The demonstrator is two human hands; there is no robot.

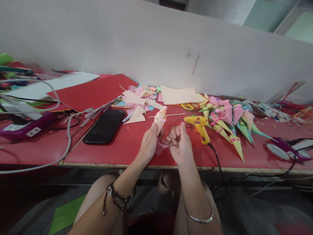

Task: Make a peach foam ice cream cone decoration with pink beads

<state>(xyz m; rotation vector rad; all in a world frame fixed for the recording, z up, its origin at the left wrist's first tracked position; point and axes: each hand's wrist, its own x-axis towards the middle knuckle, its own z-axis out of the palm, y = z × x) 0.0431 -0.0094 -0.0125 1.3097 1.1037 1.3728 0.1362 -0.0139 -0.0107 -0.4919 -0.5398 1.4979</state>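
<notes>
A cream paper ice cream cone (160, 121) stands tilted in my left hand (149, 140), gripped between thumb and fingers; it has an orange swirl, a pink ball on its tip and a pink trim. Just to its right is my right hand (180, 143), fingers curled in and thumb up against the index finger. Whatever those fingers may hold is hidden. Crumpled pink translucent film (161, 147) lies under and between both hands. A yellow glue gun (199, 124) rests on the red table (127, 147) right of my right hand, its nozzle toward the thumb.
Several finished paper cones (225, 117) are heaped at the right. Paper scraps (137, 101), a thin stick (168, 115) and yellow-handled scissors (187, 106) lie behind my hands. A black phone (105, 126) is at the left. Purple power strips (29, 125) with cables sit at both sides.
</notes>
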